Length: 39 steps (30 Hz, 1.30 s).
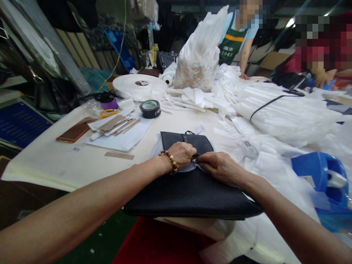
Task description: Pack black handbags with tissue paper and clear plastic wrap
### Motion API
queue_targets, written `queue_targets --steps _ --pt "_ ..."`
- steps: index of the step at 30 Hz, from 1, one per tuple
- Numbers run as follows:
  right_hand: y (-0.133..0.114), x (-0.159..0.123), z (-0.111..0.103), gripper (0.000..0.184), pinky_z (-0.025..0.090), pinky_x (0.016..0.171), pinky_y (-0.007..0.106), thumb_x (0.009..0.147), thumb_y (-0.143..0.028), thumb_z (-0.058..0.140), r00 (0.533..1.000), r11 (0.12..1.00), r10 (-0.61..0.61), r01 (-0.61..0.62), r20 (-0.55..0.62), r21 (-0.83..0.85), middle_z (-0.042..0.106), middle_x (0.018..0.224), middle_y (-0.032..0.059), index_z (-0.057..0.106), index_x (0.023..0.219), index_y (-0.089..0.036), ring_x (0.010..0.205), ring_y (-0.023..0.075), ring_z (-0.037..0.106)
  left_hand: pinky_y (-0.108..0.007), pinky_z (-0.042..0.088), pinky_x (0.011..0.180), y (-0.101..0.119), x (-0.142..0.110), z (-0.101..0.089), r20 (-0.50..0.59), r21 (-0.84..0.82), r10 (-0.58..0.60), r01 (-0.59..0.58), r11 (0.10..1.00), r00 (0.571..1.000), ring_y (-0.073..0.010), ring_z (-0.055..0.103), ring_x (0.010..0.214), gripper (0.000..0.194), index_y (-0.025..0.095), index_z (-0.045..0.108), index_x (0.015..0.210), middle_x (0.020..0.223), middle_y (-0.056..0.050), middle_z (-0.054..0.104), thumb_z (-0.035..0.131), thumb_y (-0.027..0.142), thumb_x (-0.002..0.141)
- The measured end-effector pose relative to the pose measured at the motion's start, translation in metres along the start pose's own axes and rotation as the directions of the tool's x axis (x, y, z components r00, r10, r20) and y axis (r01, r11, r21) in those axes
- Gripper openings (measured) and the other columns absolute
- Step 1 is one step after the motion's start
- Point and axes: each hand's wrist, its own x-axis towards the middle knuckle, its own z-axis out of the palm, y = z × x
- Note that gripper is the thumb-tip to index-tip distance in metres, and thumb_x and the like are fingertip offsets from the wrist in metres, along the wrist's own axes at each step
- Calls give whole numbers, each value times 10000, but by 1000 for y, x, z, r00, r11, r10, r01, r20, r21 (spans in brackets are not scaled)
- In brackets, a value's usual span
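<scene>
A black leather bag lies flat at the near edge of the white table, its flap end pointing away from me. My left hand, with a bead bracelet on the wrist, rests on the bag with fingers curled and pinched on a piece of white paper that sticks out of the bag. My right hand lies beside it, fingers closed and pinching the same spot. The two hands nearly touch at the fingertips.
A blue tape dispenser sits right of the bag. White plastic bags cover the table's right. A black tape roll, a white roll, paper slips and a brown phone lie left. Two people work at the far side.
</scene>
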Motion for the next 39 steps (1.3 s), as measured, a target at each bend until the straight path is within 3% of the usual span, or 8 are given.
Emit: queue_targets --steps 10,15,22,26,32,39 --pt "2 0 4 264 455 751 269 840 -153 435 1000 1000 12 -12 -18 4 692 925 55 667 963 -180 827 176 634 -245 381 585 -4 -7 -2 5 -85 -7 7 996 1000 -170 584 704 134 140 598 666 751 -60 635 527 108 775" --pt "2 -1 4 257 455 776 272 843 -139 446 1000 999 15 -15 -24 31 683 947 62 663 976 -168 852 177 624 -230 340 565 -8 -3 -5 6 -185 -79 79 980 997 -148 542 643 173 143 551 596 671 -29 603 585 190 759" --pt "-1 2 1 303 437 833 309 899 -119 354 986 982 -151 158 75 -101 603 1034 110 618 1045 -154 921 187 567 -210 247 466 -15 1 -9 -3 -390 -177 162 907 984 -94 398 502 297 162 386 475 467 58 377 570 208 703" --pt "-2 6 1 297 433 807 322 873 -59 352 970 956 -195 221 146 -191 565 989 130 596 1033 -113 855 189 538 -218 234 459 -18 0 -8 6 -454 -212 191 870 977 -92 378 495 278 165 393 490 468 62 369 560 236 700" --pt "-2 7 4 278 422 809 316 892 -90 355 978 970 -178 193 111 -145 552 966 112 596 1026 -135 874 192 530 -213 231 468 -17 1 -11 32 -451 -209 201 870 977 -93 375 518 279 160 392 491 479 63 351 570 213 699" --pt "0 6 7 274 423 831 332 868 -56 365 971 965 -203 220 123 -145 547 954 115 604 986 -118 878 197 523 -227 252 522 -8 4 -11 28 -322 -163 163 933 986 -105 413 555 334 160 344 487 517 47 387 588 158 717"
